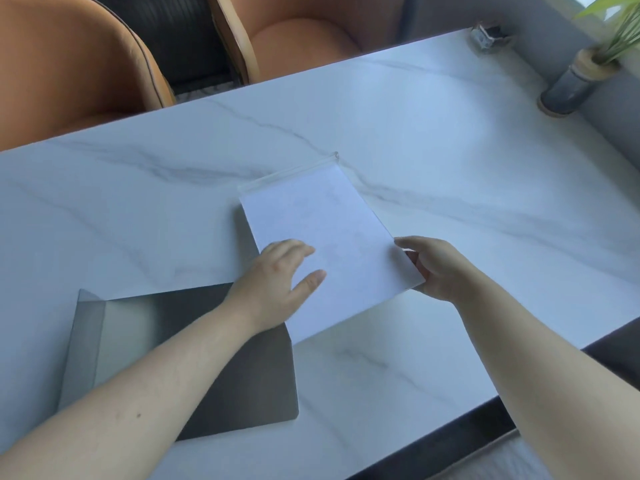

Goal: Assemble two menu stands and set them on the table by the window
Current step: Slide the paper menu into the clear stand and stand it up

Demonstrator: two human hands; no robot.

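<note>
On white marble table [433, 140], orange chairs [69, 64] behind — left hand [277, 282] flat, open grip, right hand [436, 268] pinching menu sheet [332, 230].

On the table [433, 140] the sheet in its clear holder [329, 244] lay at the centre, the mat [214, 368] at seven o'clock partly under it, the vase [571, 84] at two o'clock, and two chairs [69, 64] behind the far edge at eleven.
</note>
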